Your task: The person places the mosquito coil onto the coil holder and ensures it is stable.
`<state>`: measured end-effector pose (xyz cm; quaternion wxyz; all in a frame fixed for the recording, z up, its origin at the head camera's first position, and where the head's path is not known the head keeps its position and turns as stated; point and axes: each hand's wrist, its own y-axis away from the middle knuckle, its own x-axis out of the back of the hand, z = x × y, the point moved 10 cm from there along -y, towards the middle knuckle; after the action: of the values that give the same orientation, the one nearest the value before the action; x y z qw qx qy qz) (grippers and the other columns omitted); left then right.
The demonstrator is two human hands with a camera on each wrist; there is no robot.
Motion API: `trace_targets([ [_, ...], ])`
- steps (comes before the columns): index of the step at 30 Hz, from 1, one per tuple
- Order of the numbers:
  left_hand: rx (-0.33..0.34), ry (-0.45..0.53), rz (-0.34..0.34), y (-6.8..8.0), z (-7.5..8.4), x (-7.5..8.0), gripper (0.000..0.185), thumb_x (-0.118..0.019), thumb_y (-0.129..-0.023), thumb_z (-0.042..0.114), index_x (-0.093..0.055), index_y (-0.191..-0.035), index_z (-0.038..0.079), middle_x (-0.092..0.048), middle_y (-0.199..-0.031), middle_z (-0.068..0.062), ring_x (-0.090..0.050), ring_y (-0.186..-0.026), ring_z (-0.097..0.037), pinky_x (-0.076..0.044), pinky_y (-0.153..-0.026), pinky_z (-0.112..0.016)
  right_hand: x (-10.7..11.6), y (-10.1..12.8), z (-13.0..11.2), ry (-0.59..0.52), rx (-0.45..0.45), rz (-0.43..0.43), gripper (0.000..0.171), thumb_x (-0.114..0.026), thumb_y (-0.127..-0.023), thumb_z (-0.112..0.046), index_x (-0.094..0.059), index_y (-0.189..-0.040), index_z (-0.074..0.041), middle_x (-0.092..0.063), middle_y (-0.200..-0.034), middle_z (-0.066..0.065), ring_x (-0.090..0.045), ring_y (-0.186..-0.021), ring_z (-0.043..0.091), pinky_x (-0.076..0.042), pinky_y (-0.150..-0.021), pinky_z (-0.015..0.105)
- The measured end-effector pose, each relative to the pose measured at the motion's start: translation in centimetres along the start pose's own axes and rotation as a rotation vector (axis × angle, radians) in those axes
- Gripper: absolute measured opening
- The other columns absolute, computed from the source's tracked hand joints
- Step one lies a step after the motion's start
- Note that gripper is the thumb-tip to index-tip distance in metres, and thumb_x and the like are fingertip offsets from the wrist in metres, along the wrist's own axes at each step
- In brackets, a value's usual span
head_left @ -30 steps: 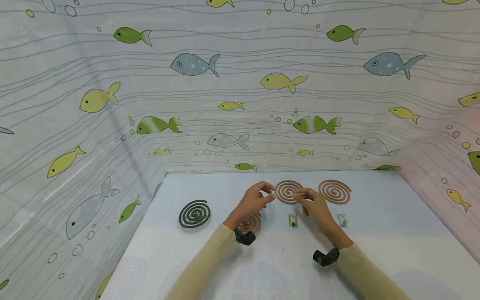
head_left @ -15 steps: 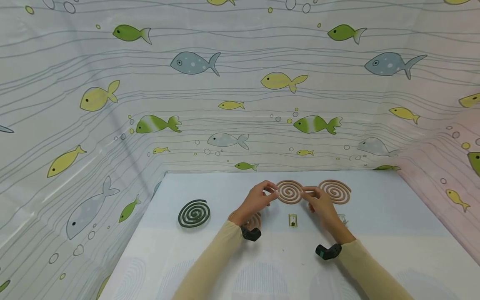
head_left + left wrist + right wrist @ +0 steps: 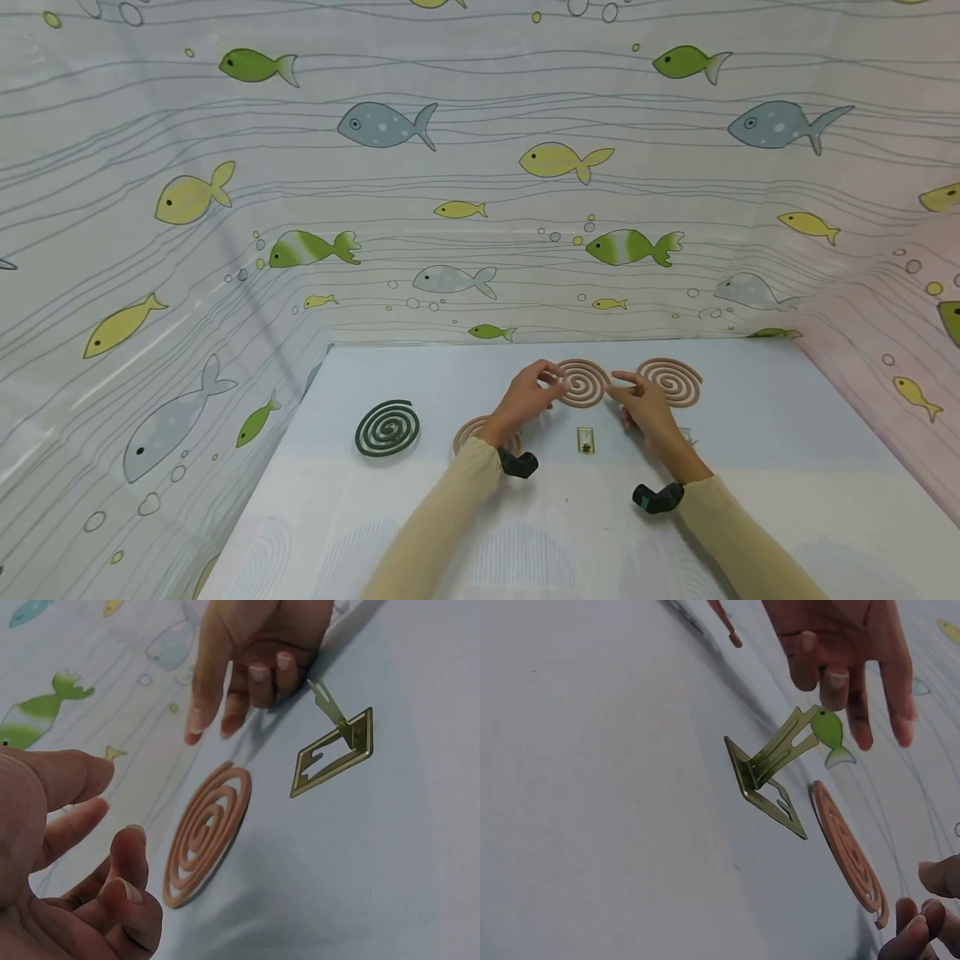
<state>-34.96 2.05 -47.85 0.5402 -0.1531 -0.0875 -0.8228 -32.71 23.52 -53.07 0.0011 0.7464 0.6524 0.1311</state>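
A brown mosquito coil (image 3: 582, 385) lies flat on the table between my two hands. My left hand (image 3: 525, 398) is at its left side, fingertips overlapping the coil's edge in the head view. The left wrist view shows those fingers loosely bent, apart from the coil, holding nothing. On the other side my right hand (image 3: 647, 410) hovers beyond the coil's right edge, thumb and forefinger parted around nothing. Nearer me stands a gold-coloured metal coil stand (image 3: 774, 761), its strip bent up from a rectangular frame.
A second brown coil (image 3: 670, 383) lies at the back right. Another brown coil (image 3: 468, 433) is partly hidden under my left forearm. To the left is a dark green coil (image 3: 387, 428). A silvery stand (image 3: 686, 435) shows beside my right wrist. Fish-patterned sheeting (image 3: 480, 275) rises behind the table.
The middle coil has shifted slightly right. My left hand has moved right with it. My right hand first came to the coil's right edge, and its fingers have since parted from it.
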Motion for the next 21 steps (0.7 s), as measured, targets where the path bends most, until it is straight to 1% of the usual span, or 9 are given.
trace_targets([
  [1, 0.002, 0.001, -0.001, 0.0, 0.0, -0.1, 0.038, -0.07, -0.1, 0.03, -0.062, -0.127, 0.005, -0.061, -0.118, -0.007, -0.065, -0.087, -0.028, -0.058, -0.08, -0.046, 0.0, 0.0, 0.0, 0.0, -0.004, -0.004, 0.056, -0.072, -0.099, -0.025, -0.052, -0.149, -0.008, -0.06, -0.1, 0.009, -0.049, -0.06, 0.011, -0.045, -0.05, 0.025],
  [2, 0.006, -0.001, -0.002, -0.1, -0.1, -0.1, 0.039, -0.07, -0.1, 0.032, -0.062, -0.128, 0.005, -0.061, -0.118, -0.007, -0.065, -0.09, -0.031, -0.058, -0.079, -0.044, 0.0, -0.1, 0.1, 0.001, -0.007, -0.008, 0.057, -0.072, -0.099, -0.025, -0.051, -0.149, -0.008, -0.058, -0.099, 0.009, -0.049, -0.06, 0.011, -0.046, -0.05, 0.025],
  [5, 0.021, -0.014, -0.007, -0.3, -0.4, -0.2, 0.04, -0.069, -0.101, 0.034, -0.061, -0.129, 0.007, -0.06, -0.12, -0.007, -0.067, -0.093, -0.033, -0.058, -0.078, -0.042, 0.0, -0.2, 0.2, 0.019, -0.019, -0.015, 0.06, -0.072, -0.099, -0.027, -0.048, -0.152, -0.008, -0.055, -0.095, 0.009, -0.049, -0.06, 0.011, -0.046, -0.049, 0.026],
  [6, 0.027, -0.009, -0.006, -0.4, -0.6, -0.2, 0.039, -0.07, -0.101, 0.033, -0.061, -0.129, 0.007, -0.061, -0.119, -0.007, -0.067, -0.094, -0.033, -0.058, -0.078, -0.042, 0.0, -0.2, 0.3, 0.025, -0.024, -0.014, 0.06, -0.072, -0.1, -0.027, -0.048, -0.152, -0.009, -0.054, -0.093, 0.009, -0.048, -0.06, 0.011, -0.046, -0.049, 0.026],
  [10, 0.055, 0.022, 0.012, -0.7, -1.6, -0.2, 0.034, -0.072, -0.099, 0.026, -0.062, -0.126, 0.008, -0.062, -0.116, -0.008, -0.067, -0.088, -0.028, -0.058, -0.075, -0.039, 0.1, -0.5, 0.6, 0.053, -0.034, -0.01, 0.062, -0.071, -0.1, -0.026, -0.046, -0.153, -0.009, -0.053, -0.082, 0.006, -0.047, -0.055, 0.012, -0.046, -0.047, 0.026],
  [14, 0.094, 0.045, 0.04, -1.0, -2.5, -0.2, 0.035, -0.075, -0.097, 0.022, -0.063, -0.126, 0.007, -0.061, -0.113, -0.007, -0.064, -0.078, -0.022, -0.054, -0.067, -0.033, 0.0, -0.9, 0.8, 0.082, -0.039, -0.016, 0.063, -0.071, -0.099, -0.025, -0.045, -0.154, -0.008, -0.051, -0.073, 0.003, -0.046, -0.05, 0.011, -0.044, -0.046, 0.026],
  [17, 0.111, 0.044, 0.056, -1.1, -2.9, -0.2, 0.035, -0.076, -0.096, 0.021, -0.063, -0.127, 0.008, -0.06, -0.11, -0.007, -0.062, -0.074, -0.018, -0.051, -0.063, -0.03, 0.0, -1.2, 1.0, 0.105, -0.05, -0.018, 0.063, -0.071, -0.099, -0.025, -0.045, -0.154, -0.009, -0.051, -0.072, 0.002, -0.045, -0.048, 0.011, -0.043, -0.045, 0.026],
  [21, 0.108, 0.048, 0.075, -1.3, -3.0, -0.1, 0.036, -0.077, -0.095, 0.017, -0.063, -0.126, 0.007, -0.061, -0.109, -0.009, -0.061, -0.074, -0.017, -0.053, -0.065, -0.03, -0.1, -1.5, 0.9, 0.132, -0.049, -0.019, 0.063, -0.071, -0.099, -0.026, -0.046, -0.153, -0.007, -0.05, -0.075, 0.004, -0.044, -0.047, 0.011, -0.042, -0.043, 0.026],
])
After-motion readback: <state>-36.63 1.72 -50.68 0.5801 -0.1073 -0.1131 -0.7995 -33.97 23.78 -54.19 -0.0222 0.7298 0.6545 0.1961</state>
